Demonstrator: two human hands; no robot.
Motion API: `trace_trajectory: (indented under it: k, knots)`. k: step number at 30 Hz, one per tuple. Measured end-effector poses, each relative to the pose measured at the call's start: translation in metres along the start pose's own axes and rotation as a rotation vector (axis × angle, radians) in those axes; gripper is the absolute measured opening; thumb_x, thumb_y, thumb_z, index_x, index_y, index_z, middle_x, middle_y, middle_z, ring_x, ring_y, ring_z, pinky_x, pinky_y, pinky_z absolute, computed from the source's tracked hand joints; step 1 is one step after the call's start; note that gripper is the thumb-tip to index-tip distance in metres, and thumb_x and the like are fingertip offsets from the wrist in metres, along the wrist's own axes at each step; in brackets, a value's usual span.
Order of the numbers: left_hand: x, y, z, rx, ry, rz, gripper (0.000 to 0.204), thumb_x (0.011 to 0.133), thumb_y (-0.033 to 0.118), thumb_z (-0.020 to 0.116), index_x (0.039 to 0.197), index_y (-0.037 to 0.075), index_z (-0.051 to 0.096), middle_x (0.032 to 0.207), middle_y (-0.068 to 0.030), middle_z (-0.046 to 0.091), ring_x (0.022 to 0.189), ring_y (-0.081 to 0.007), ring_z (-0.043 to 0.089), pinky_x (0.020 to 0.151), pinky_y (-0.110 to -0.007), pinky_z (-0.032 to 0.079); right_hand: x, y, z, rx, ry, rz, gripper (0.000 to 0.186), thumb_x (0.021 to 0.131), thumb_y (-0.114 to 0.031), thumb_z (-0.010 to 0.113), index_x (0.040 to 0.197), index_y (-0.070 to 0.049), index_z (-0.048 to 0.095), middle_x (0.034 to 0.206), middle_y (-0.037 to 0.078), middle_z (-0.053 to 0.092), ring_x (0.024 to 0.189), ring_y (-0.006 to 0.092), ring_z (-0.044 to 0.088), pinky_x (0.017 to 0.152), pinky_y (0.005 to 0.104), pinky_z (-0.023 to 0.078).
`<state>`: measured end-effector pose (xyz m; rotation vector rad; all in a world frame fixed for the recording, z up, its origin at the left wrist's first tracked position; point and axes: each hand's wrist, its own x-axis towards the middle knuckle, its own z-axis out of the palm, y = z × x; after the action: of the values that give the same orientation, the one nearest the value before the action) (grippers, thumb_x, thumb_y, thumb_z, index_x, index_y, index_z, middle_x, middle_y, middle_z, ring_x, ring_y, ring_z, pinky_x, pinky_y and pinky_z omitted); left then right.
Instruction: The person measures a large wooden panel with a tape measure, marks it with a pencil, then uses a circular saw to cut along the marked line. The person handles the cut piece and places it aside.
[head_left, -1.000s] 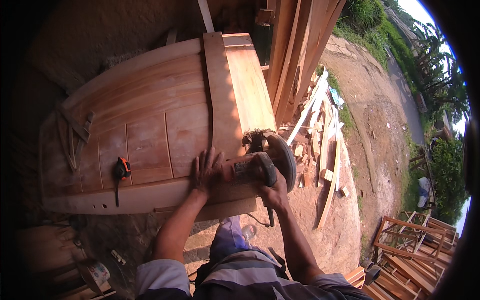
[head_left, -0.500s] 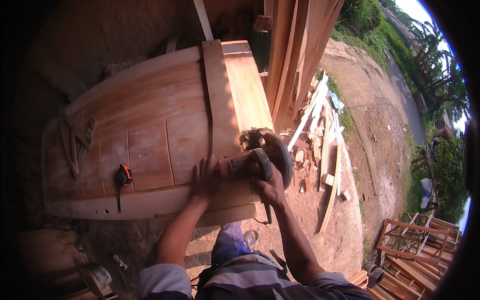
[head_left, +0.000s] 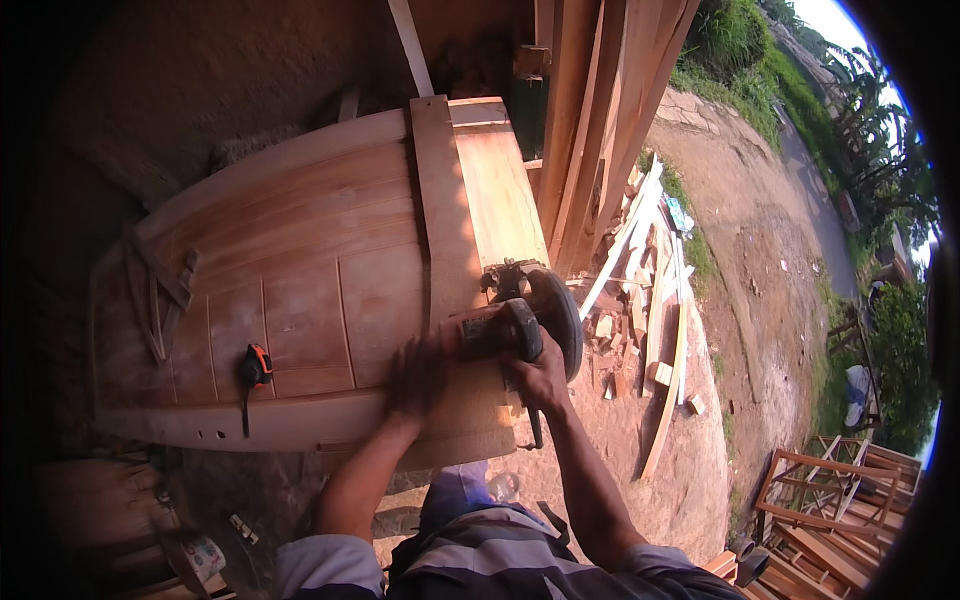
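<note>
My right hand [head_left: 538,368] is closed on the handle of a power saw [head_left: 480,330], red-bodied with a black round guard, at the right end of a panelled wooden door [head_left: 300,310]. My left hand [head_left: 418,378] is smeared by motion at the door's near part, left of the saw; its fingers are unclear. A long wooden board [head_left: 445,200] lies across the door under the saw. A black-orange tape measure [head_left: 255,368] and joined wood scraps [head_left: 165,295] lie on the door farther left.
Tall planks [head_left: 590,120] stand behind the door's right end. A pile of offcuts [head_left: 650,330] covers the ground to the right. Wooden frames [head_left: 830,500] lie at lower right. A dirt path [head_left: 750,250], a road and greenery are beyond. Stacked wood [head_left: 110,490] is at lower left.
The door appears lower in view. The saw and my right hand have shifted slightly away from me relative to it. My left hand's fingers, spread a second ago, are now blurred.
</note>
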<state>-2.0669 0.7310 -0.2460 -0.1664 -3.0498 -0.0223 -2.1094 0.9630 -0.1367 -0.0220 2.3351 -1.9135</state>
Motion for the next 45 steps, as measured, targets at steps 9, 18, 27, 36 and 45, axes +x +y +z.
trace_trajectory:
  k: [9, 18, 27, 36, 45]
  knots:
    - [-0.009, -0.007, -0.015, -0.135, -0.041, 0.069, 0.065, 0.097, 0.024, 0.058, 0.157, 0.01, 0.038, 0.161, -0.017, 0.036, 0.148, -0.0376, 0.034, 0.12, -0.055, 0.028, 0.028, -0.009, 0.004, 0.003, -0.009, -0.044, 0.037, 0.076, -0.015, 0.074, 0.108, -0.001, 0.063, 0.091, 0.01, 0.067, 0.084, 0.0202, 0.064, 0.079, 0.0359, 0.053]
    - [-0.014, -0.001, -0.033, -0.394, 0.08, 0.138, 0.072, 0.091, 0.019, 0.066, 0.157, 0.008, 0.038, 0.162, -0.0204, 0.034, 0.148, -0.0439, 0.032, 0.12, -0.056, 0.028, 0.037, -0.013, 0.005, 0.007, -0.011, -0.012, 0.035, 0.079, -0.014, 0.074, 0.109, -0.001, 0.063, 0.093, 0.012, 0.068, 0.088, 0.0216, 0.065, 0.082, 0.0366, 0.053]
    - [-0.007, -0.01, -0.002, -0.553, 0.239, 0.148, 0.064, 0.087, 0.005, 0.069, 0.148, 0.006, 0.052, 0.156, -0.0214, 0.041, 0.133, -0.0447, 0.048, 0.109, -0.053, 0.042, 0.071, -0.021, 0.01, -0.022, -0.007, -0.082, 0.036, 0.078, -0.014, 0.075, 0.11, 0.0, 0.064, 0.095, 0.013, 0.069, 0.09, 0.0225, 0.066, 0.084, 0.0364, 0.053]
    - [-0.033, -0.003, 0.011, -0.311, 0.139, 0.124, 0.059, 0.094, 0.004, 0.062, 0.152, 0.01, 0.048, 0.156, -0.0225, 0.037, 0.127, -0.0419, 0.051, 0.107, -0.044, 0.045, 0.084, -0.023, 0.014, -0.033, -0.006, -0.066, 0.037, 0.077, -0.016, 0.074, 0.109, 0.0, 0.063, 0.095, 0.014, 0.07, 0.09, 0.0242, 0.066, 0.085, 0.0371, 0.053]
    - [-0.041, 0.001, 0.01, -0.467, 0.136, 0.11, 0.06, 0.093, 0.012, 0.067, 0.151, 0.014, 0.049, 0.158, -0.0244, 0.035, 0.132, -0.0489, 0.046, 0.107, -0.052, 0.045, 0.095, -0.024, 0.019, -0.033, 0.0, -0.085, 0.037, 0.079, -0.015, 0.076, 0.111, 0.0, 0.064, 0.1, 0.015, 0.071, 0.095, 0.0252, 0.067, 0.088, 0.037, 0.053]
